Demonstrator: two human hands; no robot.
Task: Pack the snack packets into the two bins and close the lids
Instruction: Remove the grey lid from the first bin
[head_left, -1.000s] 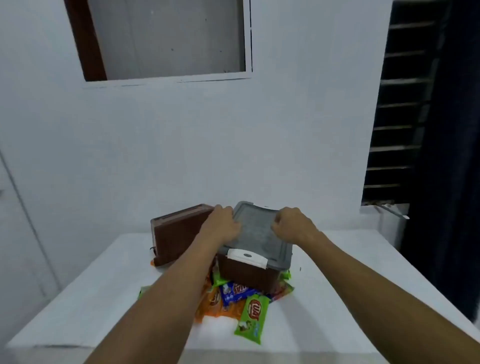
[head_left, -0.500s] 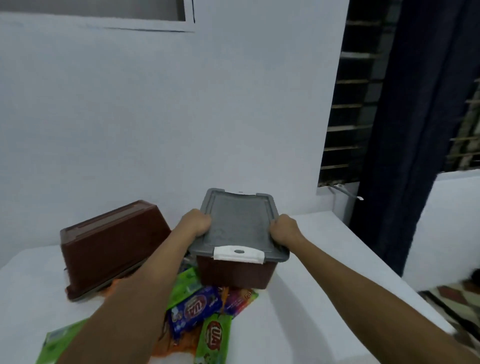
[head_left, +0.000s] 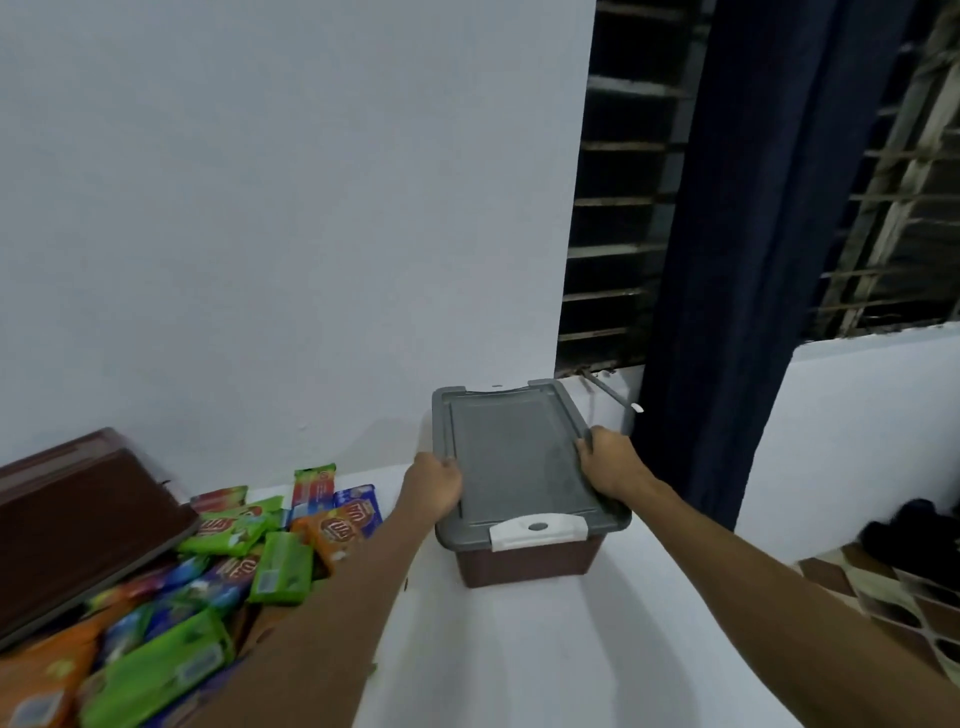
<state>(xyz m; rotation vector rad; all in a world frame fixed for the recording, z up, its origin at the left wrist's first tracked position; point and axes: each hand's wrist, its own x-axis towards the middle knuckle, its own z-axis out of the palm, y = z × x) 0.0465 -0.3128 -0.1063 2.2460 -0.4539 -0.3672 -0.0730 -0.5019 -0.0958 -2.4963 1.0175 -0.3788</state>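
Sitting now on bare white table (head_left: 545, 649) toward the right end, the brown bin (head_left: 530, 558) with its grey lid (head_left: 514, 457) has been carried off the heap of snack packets (head_left: 249, 545) it was resting on a second ago, and the camera view has swung right to follow it. The left hand (head_left: 434, 486) is gripping the lid's left edge and the right hand (head_left: 605, 462) is gripping its right edge, fingers curled over the rim on both sides. That shift is freeing the packets for picking and giving this bin its own spot, though it looks as if nothing is packed yet: the lid is lying flat and closed, with a white latch (head_left: 537, 530) at the near end seemingly clipped down, so it will probably need opening before anything goes in. The packets, green, orange, blue and red, are lying loose in an overlapping pile well to the left of the bin. Beyond them the second brown bin (head_left: 78, 525) is lying tipped on its side at the far left edge, touching the pile. A dark curtain (head_left: 727, 260) is hanging just past the table's right end.
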